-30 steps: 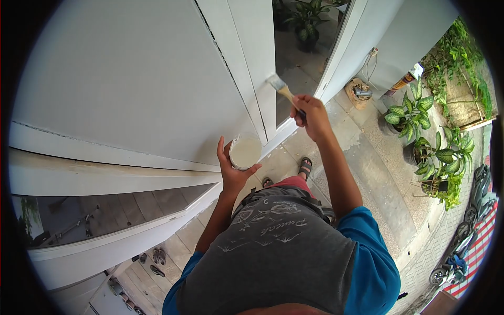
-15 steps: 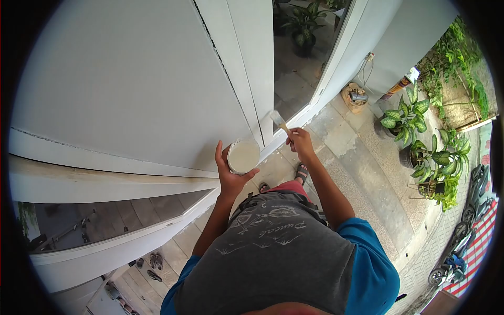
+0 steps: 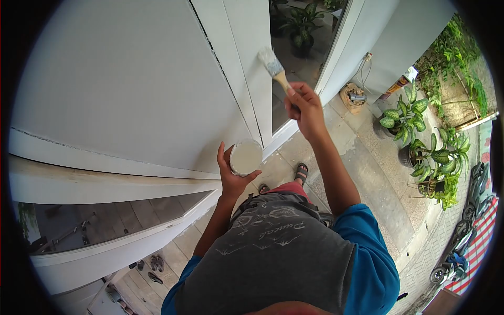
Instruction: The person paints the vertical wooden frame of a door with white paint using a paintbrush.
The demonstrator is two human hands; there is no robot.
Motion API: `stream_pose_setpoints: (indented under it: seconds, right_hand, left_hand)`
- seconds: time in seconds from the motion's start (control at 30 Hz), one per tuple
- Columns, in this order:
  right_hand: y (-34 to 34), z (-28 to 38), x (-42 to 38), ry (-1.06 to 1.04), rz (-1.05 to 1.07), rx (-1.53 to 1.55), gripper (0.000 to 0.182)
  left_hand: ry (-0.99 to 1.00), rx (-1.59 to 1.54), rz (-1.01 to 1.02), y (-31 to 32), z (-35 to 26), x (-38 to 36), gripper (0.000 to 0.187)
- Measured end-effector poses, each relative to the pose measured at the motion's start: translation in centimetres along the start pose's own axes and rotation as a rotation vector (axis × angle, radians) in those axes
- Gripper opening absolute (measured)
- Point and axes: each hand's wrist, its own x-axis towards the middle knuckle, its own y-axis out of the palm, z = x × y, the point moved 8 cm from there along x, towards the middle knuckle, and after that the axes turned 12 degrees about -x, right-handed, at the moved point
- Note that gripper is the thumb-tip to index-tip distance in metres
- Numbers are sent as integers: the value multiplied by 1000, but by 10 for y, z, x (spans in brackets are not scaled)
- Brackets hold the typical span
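My left hand (image 3: 233, 176) is wrapped round a round tub (image 3: 245, 157) that holds pale, off-white paint, low in front of the wall. A paintbrush (image 3: 274, 69) with a wooden handle is pinched in my right hand (image 3: 304, 107), higher up. Its whitish bristles point up and left, over the white frame (image 3: 252, 47) beside the dark glass (image 3: 294, 68). Whether the bristles touch the frame I cannot tell. A broad light-grey wall panel (image 3: 121, 79) fills the upper left, with a dark, rough-edged gap along its right side.
Potted plants (image 3: 401, 116) stand on the tiled floor (image 3: 362, 157) at the right. A bag with a device (image 3: 354, 97) lies by the wall. Sandals (image 3: 156, 263) sit at the lower left. Motorcycles (image 3: 459, 236) are parked at the far right. A second window (image 3: 105, 223) is at the left.
My right hand has risen with the brush, from near the frame's bottom corner to higher along it. My left hand and the tub have barely moved.
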Motion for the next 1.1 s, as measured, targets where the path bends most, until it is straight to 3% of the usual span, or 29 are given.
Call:
stream_pose_setpoints:
  seconds: [0.1, 0.2, 0.27, 0.37, 0.5, 0.53, 0.6, 0.63, 0.8, 0.9, 0.93, 0.97, 1.0, 1.1]
  right_hand:
    - [-20, -99, -13, 187, -7, 72, 15]
    - [-53, -195, -45, 490, -114, -104, 15]
    - [-64, -230, -58, 637, -166, -39, 17]
    - [-45, -176, -40, 521, -162, 77, 19]
    - [11, -13, -28, 195, -29, 93, 17]
    - [14, 5, -26, 196, -33, 95, 17]
    - [24, 43, -19, -49, 60, 88, 16]
    - [26, 45, -15, -73, 70, 91, 16]
    - [-6, -93, -4, 117, 42, 91, 13]
    - [-44, -192, -32, 389, -58, 72, 11]
    - [-53, -214, -37, 391, -55, 71, 11]
    - [-66, -247, -50, 549, -119, 74, 10]
    - [-66, -254, -59, 703, -184, 75, 9]
    - [-55, -222, -48, 623, -112, 187, 10]
  left_hand:
    - [22, -4, -12, 0, 0, 0, 127]
    - [28, -15, -18, -4, 0, 0, 127]
    - [35, 3, -15, -5, 2, -1, 127]
    - [29, -3, -18, -6, 2, -1, 127]
    - [29, 17, -17, -4, -1, 2, 128]
    - [20, 10, -24, -5, -1, 1, 128]
    - [7, 3, -35, -5, -2, -2, 128]
    - [3, 3, -32, -5, -2, -2, 128]
    - [26, 1, -42, -8, 2, -4, 128]
    - [26, -16, -55, -11, 1, -4, 128]
    - [29, -11, -57, -13, 1, -5, 128]
    - [30, -6, -58, -13, 0, -6, 128]
    - [31, -6, -57, -14, 1, -5, 128]
    - [18, -13, -57, -13, 1, -8, 127]
